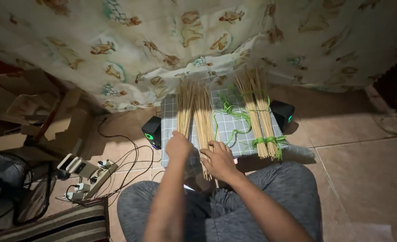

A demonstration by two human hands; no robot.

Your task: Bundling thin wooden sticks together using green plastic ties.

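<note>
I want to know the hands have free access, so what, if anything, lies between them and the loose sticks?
Nothing visible. The left hand and right hand already rest on the loose bamboo sticks. The tied bundle and green string lie off to their right.

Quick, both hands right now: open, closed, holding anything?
Left hand: closed in a loose fist, resting on the loose sticks; whether it grips any cannot be told.
Right hand: open, fingers spread flat on the same sticks, holding nothing.
</note>
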